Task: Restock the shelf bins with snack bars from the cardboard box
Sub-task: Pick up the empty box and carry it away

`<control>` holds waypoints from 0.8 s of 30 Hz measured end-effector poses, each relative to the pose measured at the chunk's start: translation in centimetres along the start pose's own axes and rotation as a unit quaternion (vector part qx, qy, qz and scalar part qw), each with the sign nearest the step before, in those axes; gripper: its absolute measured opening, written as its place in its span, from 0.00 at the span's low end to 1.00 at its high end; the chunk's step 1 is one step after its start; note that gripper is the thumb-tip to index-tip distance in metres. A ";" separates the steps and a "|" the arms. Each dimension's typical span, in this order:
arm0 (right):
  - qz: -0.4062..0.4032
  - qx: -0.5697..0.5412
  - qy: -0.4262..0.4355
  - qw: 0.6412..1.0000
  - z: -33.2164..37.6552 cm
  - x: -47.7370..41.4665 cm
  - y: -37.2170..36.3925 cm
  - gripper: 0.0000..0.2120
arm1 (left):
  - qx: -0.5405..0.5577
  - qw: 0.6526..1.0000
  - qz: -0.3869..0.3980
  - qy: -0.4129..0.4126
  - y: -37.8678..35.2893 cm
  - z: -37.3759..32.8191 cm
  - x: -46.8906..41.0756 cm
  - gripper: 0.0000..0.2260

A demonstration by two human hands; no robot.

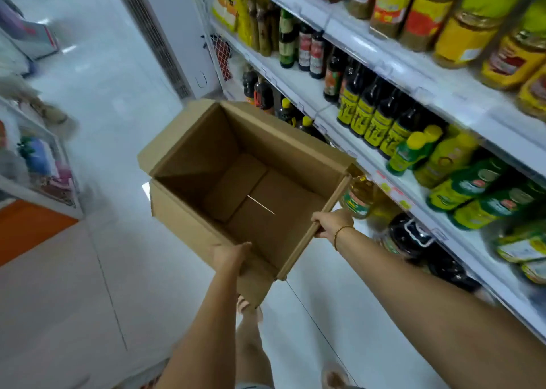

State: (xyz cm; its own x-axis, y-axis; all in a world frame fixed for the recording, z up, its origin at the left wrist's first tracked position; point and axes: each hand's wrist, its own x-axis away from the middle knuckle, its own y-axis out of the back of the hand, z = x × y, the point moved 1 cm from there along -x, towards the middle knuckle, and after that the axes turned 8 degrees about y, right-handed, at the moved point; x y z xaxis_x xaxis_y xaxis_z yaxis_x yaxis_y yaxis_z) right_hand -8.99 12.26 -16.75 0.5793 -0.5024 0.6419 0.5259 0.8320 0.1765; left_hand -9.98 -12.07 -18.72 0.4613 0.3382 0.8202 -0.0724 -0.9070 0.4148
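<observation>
Empty cardboard box [251, 188] hangs from left hand [230, 255] clamped on near rim, right hand [332, 223] gripping side flap; flap could fold, swinging box into bottles [363, 114].

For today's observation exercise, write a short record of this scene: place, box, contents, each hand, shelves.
place: shop aisle
box: cardboard box, top flaps open
contents: none visible, bare bottom
left hand: grips the box's near wall
right hand: grips the right flap
shelves: on the right, stocked with bottles
</observation>
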 end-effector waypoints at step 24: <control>0.091 -0.071 -0.141 0.983 19.4 -28.7 -37.3 0.10 | 0.007 0.998 0.052 0.034 12.4 -43.8 -32.5 0.10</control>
State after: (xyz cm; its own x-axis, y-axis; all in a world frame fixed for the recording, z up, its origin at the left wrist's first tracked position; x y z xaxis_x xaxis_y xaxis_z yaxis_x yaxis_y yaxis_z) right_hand -57.27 0.24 -27.29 0.4863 -0.2455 0.8386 0.5224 0.8510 -0.0539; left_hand -64.59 -23.30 -23.00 0.3912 0.2579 0.8834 -0.1036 -0.9415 0.3207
